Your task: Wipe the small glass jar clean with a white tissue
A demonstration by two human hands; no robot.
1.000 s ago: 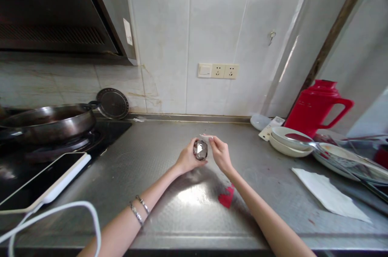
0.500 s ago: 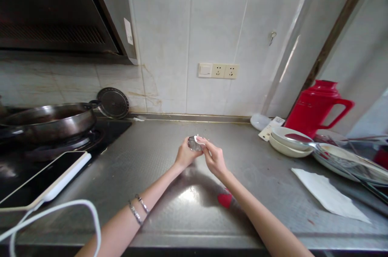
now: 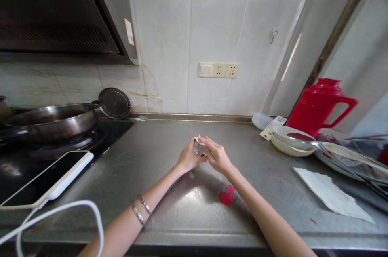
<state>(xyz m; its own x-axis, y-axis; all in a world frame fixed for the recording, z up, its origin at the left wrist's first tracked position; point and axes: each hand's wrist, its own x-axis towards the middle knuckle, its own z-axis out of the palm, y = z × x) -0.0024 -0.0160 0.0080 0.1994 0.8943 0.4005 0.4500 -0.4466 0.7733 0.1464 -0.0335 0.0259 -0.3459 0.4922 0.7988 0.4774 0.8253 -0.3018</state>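
Observation:
Near the middle of the metal counter [image 3: 163, 140], my left hand [image 3: 188, 156] is wrapped round a small clear, glass-like object [image 3: 200, 150]. My right hand [image 3: 218, 156] is closed on a bit of white tissue [image 3: 197, 140], pressed against the rim of that object. Both hands meet around it, and its lower part is hidden by the fingers. Below my right wrist a red heart-shaped piece [image 3: 227, 196] lies on the counter.
At the left are a steel pan [image 3: 57, 121] on the stove and a phone [image 3: 45, 178] with a white cable. At the right stand a red thermos [image 3: 318, 107], stacked bowls [image 3: 291, 150], plates and a white paper sheet [image 3: 332, 194].
Both hands have shifted slightly right and turned with the clear object. My right fingers now lie flatter over its rim. More of the red piece shows.

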